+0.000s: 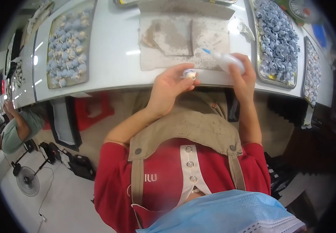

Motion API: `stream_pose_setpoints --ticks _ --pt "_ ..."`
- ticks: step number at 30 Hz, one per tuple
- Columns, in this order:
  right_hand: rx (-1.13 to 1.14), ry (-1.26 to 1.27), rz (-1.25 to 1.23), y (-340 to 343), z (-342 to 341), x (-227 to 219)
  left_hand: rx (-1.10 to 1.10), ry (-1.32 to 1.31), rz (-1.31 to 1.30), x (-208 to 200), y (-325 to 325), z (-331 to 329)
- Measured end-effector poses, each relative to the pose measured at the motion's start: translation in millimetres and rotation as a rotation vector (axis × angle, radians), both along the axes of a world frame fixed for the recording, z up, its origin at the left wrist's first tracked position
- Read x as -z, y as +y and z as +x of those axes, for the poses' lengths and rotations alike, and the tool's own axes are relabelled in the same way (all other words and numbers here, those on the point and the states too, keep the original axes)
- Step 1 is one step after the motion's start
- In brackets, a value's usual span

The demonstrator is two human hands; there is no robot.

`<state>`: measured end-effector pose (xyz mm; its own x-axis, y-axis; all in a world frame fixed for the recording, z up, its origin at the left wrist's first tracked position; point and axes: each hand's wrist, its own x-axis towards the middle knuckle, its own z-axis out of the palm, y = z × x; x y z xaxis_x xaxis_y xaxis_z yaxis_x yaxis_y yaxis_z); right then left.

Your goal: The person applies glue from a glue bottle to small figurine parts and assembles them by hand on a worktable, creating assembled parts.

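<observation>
My left hand (pixel 168 87) pinches a small, rounded white and blue figurine (pixel 190 73) between thumb and fingers, just off the front edge of the table. In my right hand (pixel 244 77) is a translucent white squeeze bottle (pixel 229 61), tilted so that its thin blue nozzle (pixel 206 51) points up and left. The nozzle is apart from the figurine. Beneath and beyond both hands lies a stained sheet of cardboard (pixel 210 37). The bottle is slightly blurred, and my fingers hide part of the figurine.
On the left is a tray (pixel 67 84) of small blue and cream figures. A metal tray (pixel 279 82) heaped with grey-blue pieces stands right, with another tray (pixel 309 101) beyond. Crumpled tissue (pixel 246 30) lies beside the cardboard. A co-worker (pixel 18 130) is at far left, near a floor fan (pixel 28 181).
</observation>
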<state>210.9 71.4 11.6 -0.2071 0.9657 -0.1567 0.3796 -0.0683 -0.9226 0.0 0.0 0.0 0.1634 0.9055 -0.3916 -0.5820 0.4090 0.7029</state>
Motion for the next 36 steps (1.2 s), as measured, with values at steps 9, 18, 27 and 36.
stream_pose_setpoints --ticks 9,18,27,36 --pt "-0.091 -0.078 0.565 -18 20 -21 -0.025 0.188 0.139 4 -6 3" --pt "-0.126 -0.242 0.689 -23 8 -40 -0.033 0.223 0.158 0 -12 4" --pt "-0.150 -0.289 0.744 -22 0 -43 -0.023 0.211 0.146 -2 -13 3" --pt "-0.115 -0.263 0.712 -22 5 -42 -0.059 0.158 0.165 0 -12 4"
